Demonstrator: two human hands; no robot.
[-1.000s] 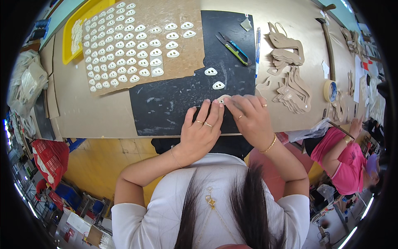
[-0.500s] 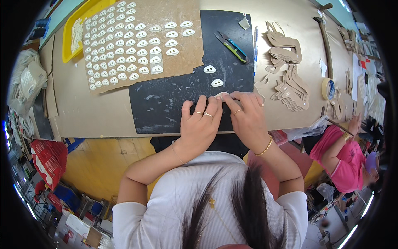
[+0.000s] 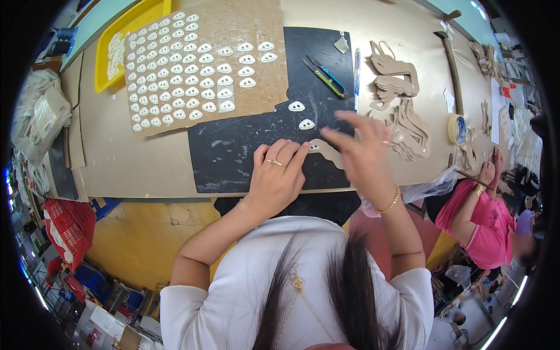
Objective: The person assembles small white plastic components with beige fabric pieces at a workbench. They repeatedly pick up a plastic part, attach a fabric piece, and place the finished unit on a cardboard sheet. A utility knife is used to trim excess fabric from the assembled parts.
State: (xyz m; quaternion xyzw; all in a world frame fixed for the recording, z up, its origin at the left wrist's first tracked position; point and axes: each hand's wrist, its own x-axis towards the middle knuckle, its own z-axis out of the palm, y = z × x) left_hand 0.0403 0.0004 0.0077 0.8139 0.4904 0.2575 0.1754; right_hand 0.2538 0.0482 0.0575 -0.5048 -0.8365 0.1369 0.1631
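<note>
Near the front of a black mat lies a curved beige cut-out piece, flat, with a small white two-holed oval on its left end. My left hand rests on the mat with bent fingers held together, their tips against that left end. Above the piece's right part, my right hand is lifted and blurred, thumb and forefinger spread, nothing visible between them. Two loose white two-holed pieces, one upper and one lower, sit just beyond on the mat.
A brown board bears rows of similar white pieces, beside a yellow tray. Thread snips, a pen, stacked beige cut-outs, a tape roll and a hammer lie rightward. Another person works at right.
My right hand has come off the beige piece and risen, its fingers parting. The white two-holed oval on the piece's end is now uncovered. My left hand stays at the piece.
</note>
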